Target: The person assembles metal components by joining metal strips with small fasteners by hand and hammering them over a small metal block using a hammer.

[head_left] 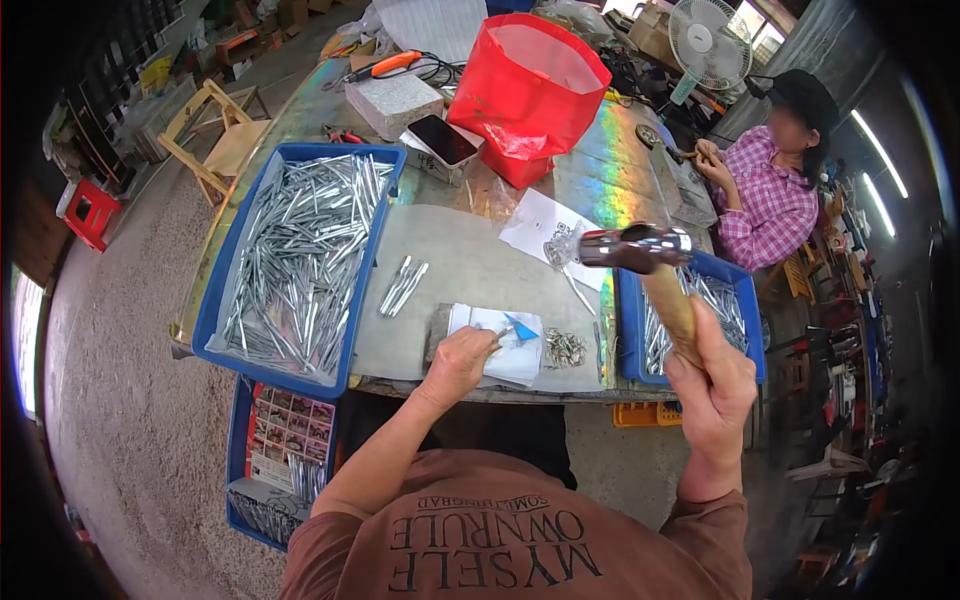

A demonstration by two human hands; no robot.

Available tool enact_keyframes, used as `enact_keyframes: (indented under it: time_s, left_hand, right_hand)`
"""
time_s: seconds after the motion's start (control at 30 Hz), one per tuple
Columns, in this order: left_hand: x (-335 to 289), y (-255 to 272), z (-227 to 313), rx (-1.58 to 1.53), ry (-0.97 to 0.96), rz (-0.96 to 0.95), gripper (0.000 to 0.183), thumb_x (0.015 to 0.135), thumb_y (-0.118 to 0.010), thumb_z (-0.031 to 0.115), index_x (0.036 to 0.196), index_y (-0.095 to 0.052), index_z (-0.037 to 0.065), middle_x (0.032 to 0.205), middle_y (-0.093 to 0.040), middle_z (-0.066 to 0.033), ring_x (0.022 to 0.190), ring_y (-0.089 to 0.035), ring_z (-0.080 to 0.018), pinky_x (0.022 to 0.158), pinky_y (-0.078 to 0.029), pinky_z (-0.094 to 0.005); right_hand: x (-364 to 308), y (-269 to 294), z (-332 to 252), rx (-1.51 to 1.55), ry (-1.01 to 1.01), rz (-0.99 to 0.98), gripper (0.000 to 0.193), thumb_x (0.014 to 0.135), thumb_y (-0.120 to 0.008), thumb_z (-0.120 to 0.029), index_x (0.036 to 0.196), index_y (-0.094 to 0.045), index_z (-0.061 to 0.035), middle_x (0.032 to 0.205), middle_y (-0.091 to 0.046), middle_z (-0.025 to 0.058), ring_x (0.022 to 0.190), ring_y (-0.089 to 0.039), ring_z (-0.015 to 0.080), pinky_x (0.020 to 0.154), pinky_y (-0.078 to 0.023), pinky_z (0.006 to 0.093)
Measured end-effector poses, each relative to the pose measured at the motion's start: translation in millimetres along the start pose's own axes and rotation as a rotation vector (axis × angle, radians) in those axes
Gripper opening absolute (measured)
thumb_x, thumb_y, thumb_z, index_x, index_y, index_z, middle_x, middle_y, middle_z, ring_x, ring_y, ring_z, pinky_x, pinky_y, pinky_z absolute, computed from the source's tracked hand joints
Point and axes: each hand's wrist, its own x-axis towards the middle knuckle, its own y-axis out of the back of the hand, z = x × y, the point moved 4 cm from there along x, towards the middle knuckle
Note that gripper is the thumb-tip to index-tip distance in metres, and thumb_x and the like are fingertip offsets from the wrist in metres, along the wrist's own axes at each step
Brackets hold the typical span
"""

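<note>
My right hand [716, 388] is wrapped round the wooden handle of a hammer [640, 248], its shiny metal head raised above the table's right side. My left hand [462, 362] is closed in a pinch over a pad of white paper [515, 371] on a block; what the fingers hold is mostly hidden. Just beyond the fingertips a small blue triangular piece [520, 328] lies on the pad. Beside the pad is a little heap of small metal parts [565, 349]. Several slim silver metal pieces [404, 287] lie side by side further left on the sheet.
Blue trays of silver metal pieces stand left [213, 318] and right [757, 335]. Behind are a red bag [530, 85], a phone [443, 139] on a box and a stone block [393, 103]. A co-worker in a checked shirt [768, 205] sits at the far right, near a fan [708, 42].
</note>
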Motion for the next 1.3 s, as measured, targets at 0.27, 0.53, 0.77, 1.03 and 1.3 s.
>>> enact_keyframes:
  time_s: [0.27,0.53,0.77,1.03,1.3]
  left_hand:
    - [3.9,-1.5,1.2,0.02,-0.035,-0.018,0.01,0.067,-0.056,0.0,0.073,-0.05,0.003,0.059,-0.047,-0.0113,0.057,-0.049,-0.0263,0.05,-0.039,-0.0342]
    - [0.6,-1.2,1.3,-0.008,-0.008,-0.007,0.01,0.068,-0.057,0.001,0.075,-0.05,0.003,0.06,-0.047,-0.0118,0.058,-0.049,-0.0267,0.051,-0.039,-0.0347]
    - [1.5,1.6,-9.7,-0.248,0.421,0.018,0.006,0.075,-0.052,0.002,0.08,-0.051,0.0,0.064,-0.053,-0.0077,0.052,-0.051,-0.0131,0.051,-0.041,-0.0246]
    - [0.9,-2.1,-24.1,-0.873,0.762,0.201,0.011,0.082,-0.049,0.01,0.081,-0.051,-0.001,0.068,-0.055,-0.0074,0.055,-0.052,-0.0077,0.052,-0.043,-0.0188]
    - [-0.2,-1.8,-28.8,-0.968,0.807,0.245,0.014,0.081,-0.05,0.013,0.082,-0.051,-0.001,0.071,-0.056,-0.01,0.057,-0.054,-0.0115,0.053,-0.046,-0.0205]
  right_hand:
    - [-42.1,-64.0,45.0,-0.033,-0.165,-0.355,0.043,0.071,-0.056,-0.003,0.113,-0.046,-0.0059,0.07,-0.057,0.0161,0.057,-0.056,0.0244,0.053,-0.044,0.0284]
    - [-41.0,-64.3,73.4,0.173,-0.351,-0.173,0.043,0.073,-0.055,-0.006,0.114,-0.044,-0.0041,0.074,-0.058,0.0135,0.057,-0.054,0.0117,0.054,-0.043,0.0244]
    - [-49.3,-124.2,140.6,0.609,-0.885,-0.323,0.042,0.075,-0.05,-0.005,0.117,-0.043,-0.0069,0.059,-0.049,0.0013,0.046,-0.042,0.0055,0.042,-0.034,0.0191]
    - [-34.9,-186.7,202.6,0.811,-0.91,-0.352,0.035,0.078,-0.046,-0.01,0.112,-0.047,-0.0097,0.05,-0.04,-0.0041,0.036,-0.033,0.0042,0.033,-0.025,0.019]
    - [-24.2,-206.8,231.6,0.044,-0.445,-0.217,0.019,0.074,-0.051,-0.017,0.087,-0.057,-0.006,0.058,-0.052,0.0093,0.051,-0.051,0.0255,0.05,-0.041,0.0345]
